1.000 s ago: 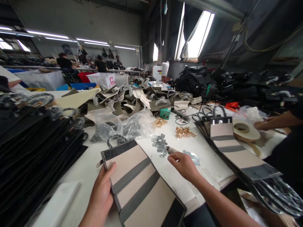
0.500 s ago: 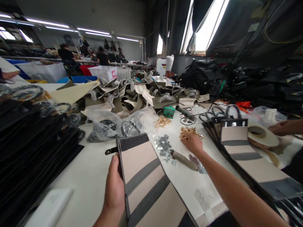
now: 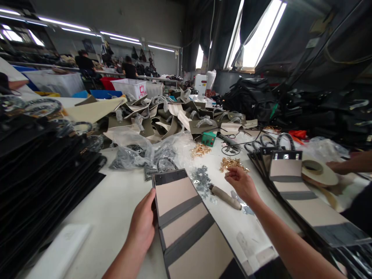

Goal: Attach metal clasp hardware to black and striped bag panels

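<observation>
My left hand [image 3: 143, 221] grips the left edge of a beige panel with dark bands [image 3: 181, 217], its fingers hidden behind. A dark handle shows behind the panel's top edge. My right hand [image 3: 238, 183] is just in front of a pile of gold-coloured metal pieces [image 3: 231, 163], thumb and fingers pinched together; what is between them is too small to make out. Silver metal plates [image 3: 200, 176] are scattered beside the panel's upper right edge. A tool with a wrapped handle [image 3: 226, 197] lies between the panel and my right forearm.
Black panels [image 3: 43, 170] are stacked at the left. A green box [image 3: 208, 138] stands behind another gold pile [image 3: 200, 150]. At the right are layered beige panels [image 3: 305, 205], a tape roll [image 3: 316, 170] and another person's hand [image 3: 338, 167]. Olive pieces with handles [image 3: 162, 120] fill the table's back.
My right hand has drawn slightly back from the gold pile. The panel in my left hand has shifted a little right and down, and its side strap no longer shows.
</observation>
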A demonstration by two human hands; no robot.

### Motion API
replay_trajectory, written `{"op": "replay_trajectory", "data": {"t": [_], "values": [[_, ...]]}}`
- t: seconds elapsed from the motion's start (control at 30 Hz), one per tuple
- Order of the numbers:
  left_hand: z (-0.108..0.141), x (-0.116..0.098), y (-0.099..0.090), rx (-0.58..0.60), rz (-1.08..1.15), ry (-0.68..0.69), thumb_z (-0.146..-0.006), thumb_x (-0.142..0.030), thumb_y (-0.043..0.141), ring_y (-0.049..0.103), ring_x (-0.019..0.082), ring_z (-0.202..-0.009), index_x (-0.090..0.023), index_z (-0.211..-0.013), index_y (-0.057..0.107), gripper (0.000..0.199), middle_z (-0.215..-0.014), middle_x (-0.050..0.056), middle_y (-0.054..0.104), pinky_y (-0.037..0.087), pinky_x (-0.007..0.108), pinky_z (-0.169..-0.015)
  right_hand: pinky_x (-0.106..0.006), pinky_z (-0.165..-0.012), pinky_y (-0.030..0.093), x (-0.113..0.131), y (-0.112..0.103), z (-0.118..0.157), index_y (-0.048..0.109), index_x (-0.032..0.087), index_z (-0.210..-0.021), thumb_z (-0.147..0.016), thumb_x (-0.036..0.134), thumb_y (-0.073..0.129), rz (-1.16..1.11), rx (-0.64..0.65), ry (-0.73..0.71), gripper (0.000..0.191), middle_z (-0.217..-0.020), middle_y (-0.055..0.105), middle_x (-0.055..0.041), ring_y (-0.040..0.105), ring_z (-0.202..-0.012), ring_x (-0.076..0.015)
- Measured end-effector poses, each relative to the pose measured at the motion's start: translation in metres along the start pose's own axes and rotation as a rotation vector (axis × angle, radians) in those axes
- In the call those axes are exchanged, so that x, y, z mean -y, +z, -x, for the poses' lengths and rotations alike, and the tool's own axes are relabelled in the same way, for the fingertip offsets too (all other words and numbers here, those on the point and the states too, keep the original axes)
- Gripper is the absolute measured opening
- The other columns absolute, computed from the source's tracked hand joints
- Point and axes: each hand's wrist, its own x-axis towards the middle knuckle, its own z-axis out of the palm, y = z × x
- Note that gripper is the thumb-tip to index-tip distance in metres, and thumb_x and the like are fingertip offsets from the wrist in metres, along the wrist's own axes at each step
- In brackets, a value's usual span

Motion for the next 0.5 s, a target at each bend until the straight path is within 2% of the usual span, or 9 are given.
{"op": "replay_trajectory", "data": {"t": [0.07,0.13,0.17,0.2,0.23,0.3,0.37,0.43,0.5], "values": [[-0.006,0.006,-0.023,-0.018,-0.197,0.090,-0.079,-0.049,0.078,0.069,0.026,-0.085,-0.016,-0.104,0.071,0.042,-0.087,0.006,0.074,0.054,0.031,-0.072,-0.033,-0.077,0.055,0.022,0.007,0.023,0.061,0.018,-0.114,-0.083,0.043,0.070,-0.192,0.013,-0.028,0.041,-0.091,0.071,-0.0044,0.067,-0.080,-0.0189],[-0.002,0.006,-0.033,-0.169,-0.344,0.314,-0.074,-0.048,0.083,0.063,0.022,-0.079,-0.020,-0.096,0.067,0.039,-0.081,0.002,0.067,0.049,0.027,-0.068,-0.033,-0.076,0.055,0.047,0.020,0.046,0.062,0.019,-0.109,-0.080,0.042,0.077,-0.386,0.023,-0.026,0.040,-0.088,0.070,-0.0036,0.066,-0.079,-0.0188],[0.003,0.005,-0.033,-0.241,-0.379,0.448,-0.073,-0.045,0.085,0.060,0.019,-0.077,-0.021,-0.094,0.066,0.037,-0.079,0.000,0.064,0.048,0.025,-0.068,-0.033,-0.075,0.054,0.059,0.028,0.058,0.063,0.020,-0.107,-0.079,0.041,0.079,-0.461,0.027,-0.016,0.039,-0.087,0.069,-0.0031,0.066,-0.078,-0.0186],[0.010,0.003,-0.029,-0.262,-0.394,0.562,-0.072,-0.041,0.086,0.058,0.018,-0.076,-0.022,-0.093,0.065,0.035,-0.078,-0.001,0.061,0.047,0.024,-0.070,-0.033,-0.074,0.054,0.071,0.036,0.069,0.064,0.020,-0.105,-0.079,0.041,0.080,-0.511,0.035,-0.004,0.037,-0.086,0.069,-0.0027,0.065,-0.078,-0.0183],[0.017,0.002,-0.024,-0.208,-0.396,0.636,-0.072,-0.037,0.086,0.057,0.017,-0.077,-0.023,-0.096,0.067,0.034,-0.081,-0.001,0.062,0.047,0.024,-0.072,-0.032,-0.074,0.054,0.082,0.045,0.079,0.065,0.021,-0.104,-0.079,0.041,0.081,-0.556,0.042,0.006,0.036,-0.086,0.068,-0.0026,0.065,-0.078,-0.0183],[0.029,0.001,-0.009,0.081,-0.380,0.606,-0.074,-0.033,0.086,0.060,0.018,-0.084,-0.023,-0.108,0.071,0.038,-0.096,0.004,0.068,0.048,0.024,-0.073,-0.033,-0.075,0.055,0.100,0.063,0.098,0.066,0.021,-0.102,-0.079,0.041,0.082,-0.632,0.063,0.022,0.035,-0.087,0.069,-0.0032,0.066,-0.079,-0.0189],[0.035,0.006,0.002,0.340,-0.343,0.444,-0.079,-0.036,0.082,0.063,0.020,-0.089,-0.023,-0.121,0.071,0.045,-0.113,0.009,0.070,0.049,0.025,-0.068,-0.033,-0.075,0.055,0.111,0.078,0.112,0.065,0.021,-0.100,-0.079,0.042,0.083,-0.679,0.084,0.037,0.035,-0.087,0.070,-0.0036,0.067,-0.080,-0.0199],[0.035,0.013,0.007,0.460,-0.292,0.296,-0.085,-0.042,0.076,0.065,0.021,-0.087,-0.021,-0.125,0.072,0.045,-0.117,0.011,0.071,0.050,0.025,-0.062,-0.033,-0.073,0.055,0.117,0.089,0.122,0.065,0.022,-0.095,-0.079,0.043,0.082,-0.682,0.107,0.048,0.032,-0.086,0.070,-0.0035,0.067,-0.078,-0.0200],[0.032,0.020,0.005,0.480,-0.256,0.218,-0.085,-0.044,0.075,0.065,0.020,-0.082,-0.019,-0.119,0.075,0.042,-0.111,0.012,0.073,0.052,0.027,-0.061,-0.032,-0.070,0.054,0.118,0.096,0.128,0.065,0.021,-0.091,-0.081,0.044,0.081,-0.638,0.123,0.055,0.029,-0.084,0.071,-0.0034,0.067,-0.075,-0.0197]]}}
